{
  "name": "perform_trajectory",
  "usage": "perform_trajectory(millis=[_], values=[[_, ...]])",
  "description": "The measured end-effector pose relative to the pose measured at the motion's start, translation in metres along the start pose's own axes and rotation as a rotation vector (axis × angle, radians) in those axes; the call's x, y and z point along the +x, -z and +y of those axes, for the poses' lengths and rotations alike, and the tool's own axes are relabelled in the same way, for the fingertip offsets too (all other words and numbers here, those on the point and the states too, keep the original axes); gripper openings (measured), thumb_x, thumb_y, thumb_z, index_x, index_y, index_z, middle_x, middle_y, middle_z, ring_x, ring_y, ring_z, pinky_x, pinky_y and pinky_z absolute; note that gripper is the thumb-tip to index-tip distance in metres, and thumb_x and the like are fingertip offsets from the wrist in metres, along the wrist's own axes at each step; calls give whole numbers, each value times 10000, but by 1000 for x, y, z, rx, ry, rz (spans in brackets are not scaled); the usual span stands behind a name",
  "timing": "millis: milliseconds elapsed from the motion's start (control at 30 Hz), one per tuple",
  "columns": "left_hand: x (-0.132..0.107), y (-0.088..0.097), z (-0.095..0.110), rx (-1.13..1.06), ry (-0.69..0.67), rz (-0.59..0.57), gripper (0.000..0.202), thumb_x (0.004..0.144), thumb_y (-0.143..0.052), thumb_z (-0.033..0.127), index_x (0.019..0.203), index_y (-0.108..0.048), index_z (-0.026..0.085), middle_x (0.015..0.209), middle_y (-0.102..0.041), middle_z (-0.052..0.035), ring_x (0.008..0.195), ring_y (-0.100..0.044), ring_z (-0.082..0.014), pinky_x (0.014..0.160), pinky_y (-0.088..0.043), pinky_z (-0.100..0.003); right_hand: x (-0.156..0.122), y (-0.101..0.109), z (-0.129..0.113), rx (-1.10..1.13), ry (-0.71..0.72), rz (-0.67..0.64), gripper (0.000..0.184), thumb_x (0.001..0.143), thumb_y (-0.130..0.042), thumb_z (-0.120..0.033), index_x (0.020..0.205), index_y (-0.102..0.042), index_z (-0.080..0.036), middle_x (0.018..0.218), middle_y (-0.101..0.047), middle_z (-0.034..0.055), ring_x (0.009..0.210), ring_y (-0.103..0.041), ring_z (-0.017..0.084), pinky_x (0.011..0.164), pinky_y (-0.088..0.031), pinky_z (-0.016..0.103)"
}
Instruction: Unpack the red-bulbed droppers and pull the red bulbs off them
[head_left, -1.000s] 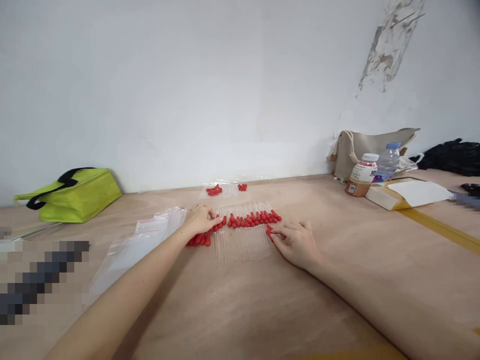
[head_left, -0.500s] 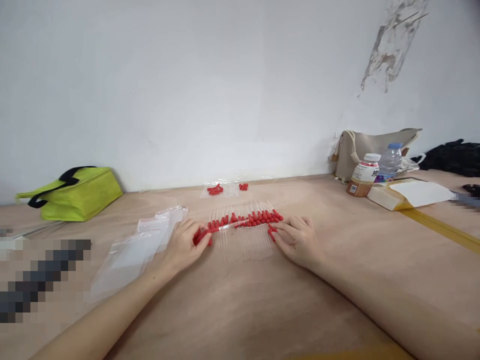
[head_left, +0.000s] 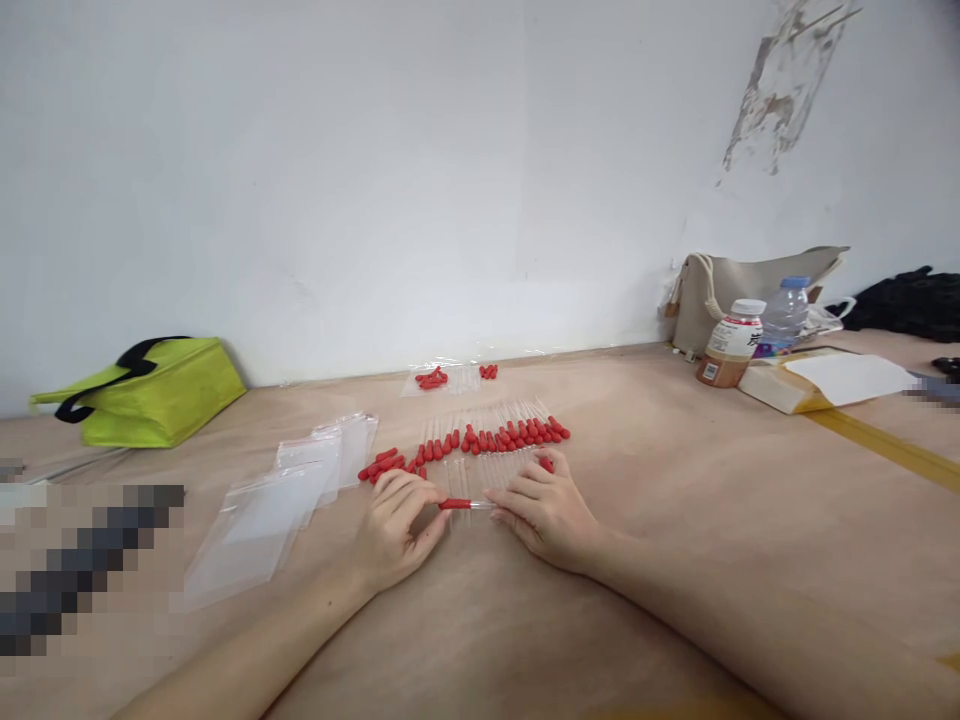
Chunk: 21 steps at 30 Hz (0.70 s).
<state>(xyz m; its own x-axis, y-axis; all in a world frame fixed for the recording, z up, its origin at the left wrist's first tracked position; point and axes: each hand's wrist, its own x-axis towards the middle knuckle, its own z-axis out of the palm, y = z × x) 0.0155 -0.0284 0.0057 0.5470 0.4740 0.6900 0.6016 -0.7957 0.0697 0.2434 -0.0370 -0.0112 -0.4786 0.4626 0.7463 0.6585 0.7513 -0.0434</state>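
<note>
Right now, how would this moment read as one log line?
left hand: pinches red-bulb dropper | right hand: fingertips at its clear tube | dropper row: behind hands | plastic bags: left

Soft, even light fills the room, bright on the white wall point(head_left: 375, 180) and milder on the wooden tabletop point(head_left: 675, 520). Shadows are faint, only a pale smudge beneath the left hand point(head_left: 394, 530). The clear bags point(head_left: 255, 520) carry a dull sheen. The wide lens bows the edges and stretches the forearms, and a pixelated block point(head_left: 82, 560) masks the left side.
</note>
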Motion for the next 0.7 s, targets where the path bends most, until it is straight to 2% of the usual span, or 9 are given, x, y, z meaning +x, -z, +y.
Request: perform_trajectory(millis=[67,233,433,700], values=[[1,0,3,-6,7,-26,87,784,-522,219,854,-560,186,805,-617,-35,781,-536,-162,762,-381,-332,-2,-3,0,-10,3,-17,188,859,-457,-279,928,-620,-214,648,-593,-4,689,-465,130,878,-215,402],[7,-2,6,37,-32,-157,212,802,-528,311,988,-579,221,987,-609,-53,916,-498,-199,800,-351,-357,-1,-4,-2,-24,15,-38,205,870,-426,-261,846,-621,-199,633,-560,-2,682,-439,129,846,-229,379],[6,-2,5,10,-52,-148,102,828,-503,254,832,-590,201,791,-637,-10,806,-507,-167,780,-326,-343,0,-4,-4,4,48,-36,200,862,-440,-251,781,-612,-188,606,-553,-6,661,-415,123,804,-223,365],[5,2,11,-5,-134,-153,144,828,-477,199,713,-563,190,683,-610,4,735,-496,-150,761,-322,-342,-1,2,-6,21,89,-32,180,848,-459,-235,736,-593,-191,567,-565,-31,627,-388,111,766,-218,350]])
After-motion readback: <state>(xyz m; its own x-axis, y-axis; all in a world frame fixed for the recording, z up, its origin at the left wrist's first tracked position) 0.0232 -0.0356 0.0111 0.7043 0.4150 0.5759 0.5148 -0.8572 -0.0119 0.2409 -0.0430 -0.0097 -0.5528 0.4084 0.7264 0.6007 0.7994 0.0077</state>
